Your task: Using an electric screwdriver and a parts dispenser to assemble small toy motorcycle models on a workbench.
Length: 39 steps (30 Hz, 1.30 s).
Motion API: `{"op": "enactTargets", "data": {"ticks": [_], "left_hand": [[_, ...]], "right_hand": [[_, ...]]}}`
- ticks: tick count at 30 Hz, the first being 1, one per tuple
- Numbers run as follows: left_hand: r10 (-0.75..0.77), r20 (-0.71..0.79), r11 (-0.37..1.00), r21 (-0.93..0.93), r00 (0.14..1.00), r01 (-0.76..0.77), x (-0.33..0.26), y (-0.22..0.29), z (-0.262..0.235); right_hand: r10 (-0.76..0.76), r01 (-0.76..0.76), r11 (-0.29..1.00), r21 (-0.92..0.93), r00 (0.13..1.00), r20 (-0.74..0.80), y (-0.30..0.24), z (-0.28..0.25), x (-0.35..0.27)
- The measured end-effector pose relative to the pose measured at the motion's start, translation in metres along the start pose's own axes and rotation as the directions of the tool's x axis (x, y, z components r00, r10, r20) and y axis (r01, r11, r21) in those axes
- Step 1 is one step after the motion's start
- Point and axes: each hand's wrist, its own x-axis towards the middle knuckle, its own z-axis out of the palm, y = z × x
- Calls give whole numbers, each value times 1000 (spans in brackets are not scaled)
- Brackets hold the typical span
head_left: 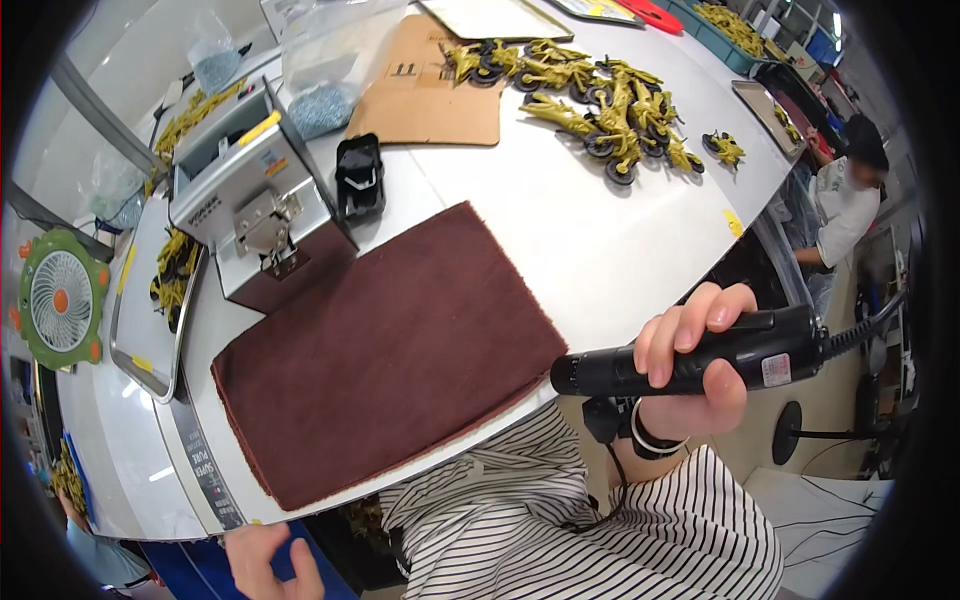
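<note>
The black power tool (765, 345) is in the right hand (685, 330), near the front edge of the bench (640, 260). The right fingers bend over the top of it, the thumb presses from below, and they close tight on its round body. Its thin end points left, just beside the right corner of the brown mat. The left hand (262, 560) is low down by the bench's front edge; its fingers are half curled, with a gap by the thumb, and I see nothing in them.

The brown mat (390, 350) lies flat in the middle. A grey machine (260, 215) stands at its far left side and blocks what is behind. Past that lie brown cardboard (430, 100), a pile of yellow parts (620, 110) with black wheels and a small black box (360, 180).

The bottom edge cuts off the left wrist. The right palm is partly hidden by the tool. Inside the black box is hard to make out.
</note>
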Motion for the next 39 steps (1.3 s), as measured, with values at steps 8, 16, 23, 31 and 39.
{"op": "enactTargets", "data": {"ticks": [8,16,23,31,39], "left_hand": [[670,132,743,-111,731,-661,253,115,150],[501,430,835,-13,751,-550,393,124,300],[434,188,899,-143,881,-413,385,115,243],[241,641,923,-383,729,32,214,67,88],[-23,196,987,-150,980,53,82,22,114]], "right_hand": [[-130,157,984,82,956,-262,-33,-49,-26],[-202,166,979,-119,881,-428,-67,-72,-52],[-201,178,980,-93,881,-428,-65,-80,-54],[-151,202,971,128,934,-324,-42,-66,-34],[-105,128,932,340,991,-87,-15,-7,0]]}}
